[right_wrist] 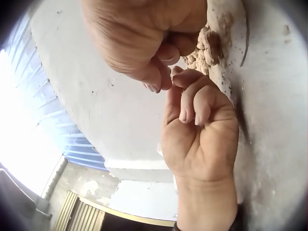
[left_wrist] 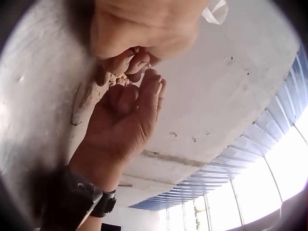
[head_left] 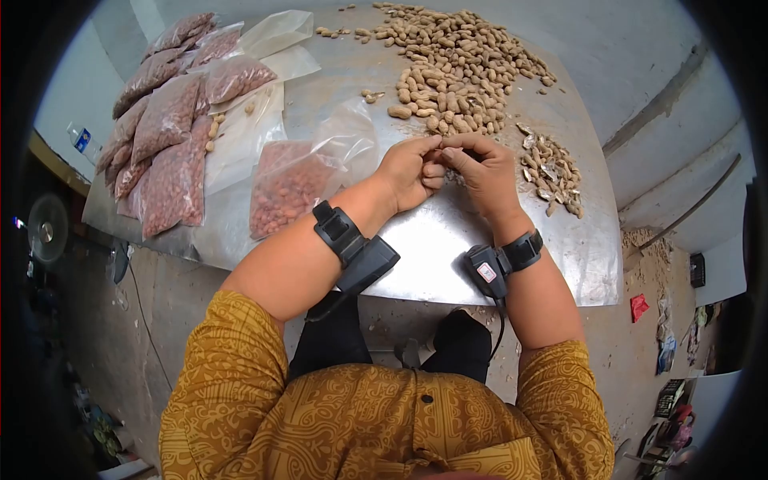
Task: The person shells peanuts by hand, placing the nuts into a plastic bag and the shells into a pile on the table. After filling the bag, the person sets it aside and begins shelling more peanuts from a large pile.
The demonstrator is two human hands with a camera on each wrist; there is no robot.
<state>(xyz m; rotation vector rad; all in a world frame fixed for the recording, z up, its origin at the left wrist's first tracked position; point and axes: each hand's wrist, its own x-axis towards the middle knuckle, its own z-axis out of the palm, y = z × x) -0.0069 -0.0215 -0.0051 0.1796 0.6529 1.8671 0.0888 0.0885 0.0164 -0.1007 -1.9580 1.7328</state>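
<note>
Over the metal table (head_left: 384, 264), the fingertips of my left hand (head_left: 406, 174) and right hand (head_left: 490, 180) meet. Both hands curl their fingers and pinch a small peanut, almost wholly hidden between the tips. Palm side showing, the left hand (right_wrist: 202, 139) faces the right hand (right_wrist: 139, 33) in the right wrist view. Just beyond them lies a big heap of unshelled peanuts (head_left: 456, 80). A smaller pile of peanut shells (head_left: 550, 172) sits to the right of my right hand. Left of my left hand is a clear plastic bag (head_left: 292, 188) of reddish shelled kernels.
Several filled bags of kernels (head_left: 164, 128) are stacked at the table's left, beside flat clear bags (head_left: 248, 140). A few loose peanuts lie among them. The table's near edge runs in front of my legs. A fan (head_left: 48, 230) stands at far left.
</note>
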